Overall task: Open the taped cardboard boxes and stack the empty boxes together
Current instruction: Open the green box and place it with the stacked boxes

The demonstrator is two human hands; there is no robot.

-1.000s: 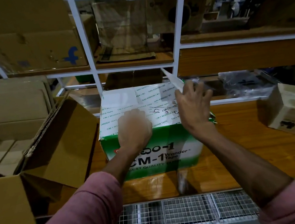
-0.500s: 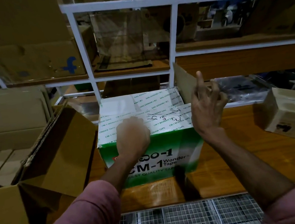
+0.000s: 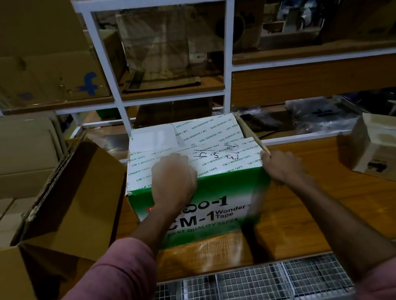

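Here, in the head view, the green and white box (image 3: 195, 175) sits on the tabletop (image 3: 322, 197), its top flaps mostly down. The left hand (image 3: 174, 185), fist clenched, presses the top; the right hand (image 3: 282, 168) pinches the near flap's right edge. Opening looks barely started; stacking beside the open brown box (image 3: 57, 207) remains.

Glossy orange-brown wooden table (image 3: 322, 199), grain running left-right. Green-and-white tape box (image 3: 207, 213) stands on it, toward its left half. Right of that box, well apart: a small brown cardboard box (image 3: 389, 151), tilted. Left of the green box, just beside it: a large open brown carton (image 3: 56, 204), flap leaning toward it; base hidden, cannot tell whether it rests on the table. Behind the green box: dark plastic bags (image 3: 317, 115) on the shelf ledge.
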